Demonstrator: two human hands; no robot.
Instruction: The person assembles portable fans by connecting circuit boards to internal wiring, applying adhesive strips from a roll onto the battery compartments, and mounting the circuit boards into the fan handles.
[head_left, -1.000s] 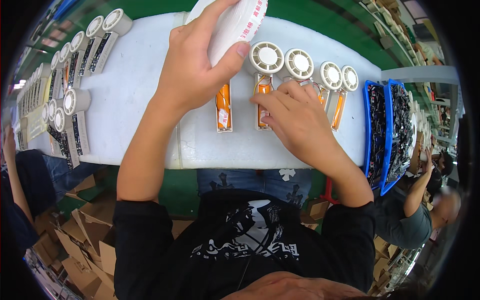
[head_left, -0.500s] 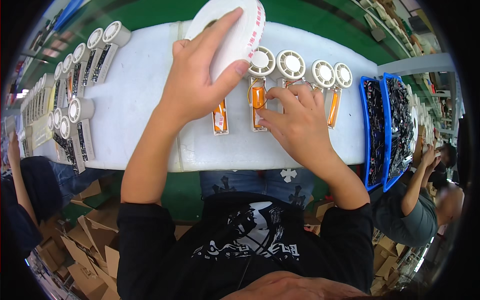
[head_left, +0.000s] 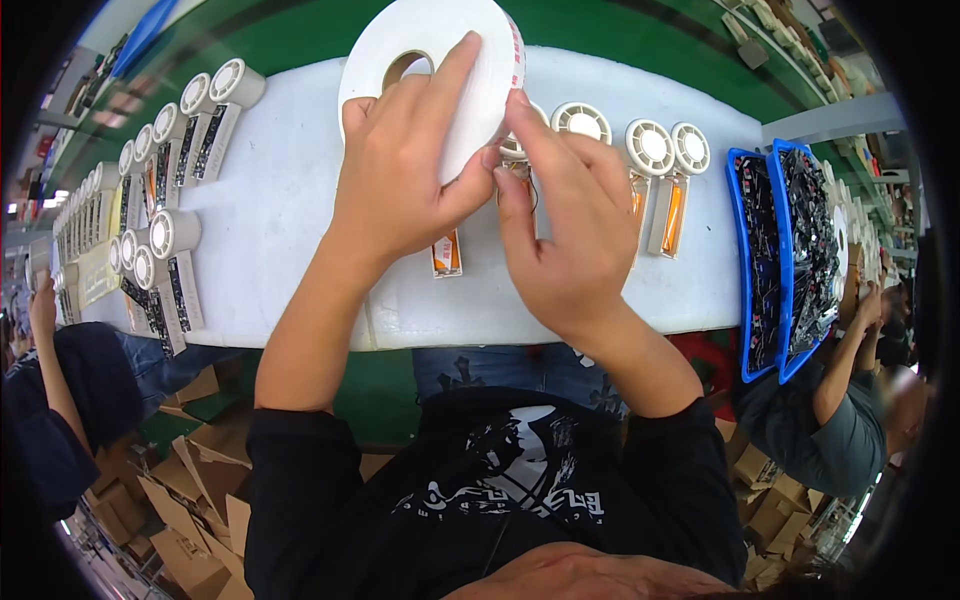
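Observation:
My left hand (head_left: 395, 175) is closed on a large white tape roll (head_left: 370, 60), its fingers spread across the flat side. The roll is tilted above the table, with reddish printing along its rim. My right hand (head_left: 575, 225) is curled at the rim near my left thumb, its index finger and thumb on the tape's edge; any loose strip there is too small to make out. Beneath my hands lie handheld fan bodies with round white heads (head_left: 580, 122) and open handles. One handle with an orange battery (head_left: 447, 258) shows below my left hand; another fan is mostly covered.
More fans (head_left: 650, 147) lie to the right, one open handle (head_left: 672, 215) showing orange. Rows of fans with dark circuit boards (head_left: 212, 140) stand at the left. Blue trays (head_left: 735, 200) of black parts sit at the right edge. Co-workers are on both sides; cardboard boxes (head_left: 190, 510) lie below.
My right hand has left the wired fan handle and moved up to the tape roll's rim. The roll has shifted slightly left and shows more of its flat face.

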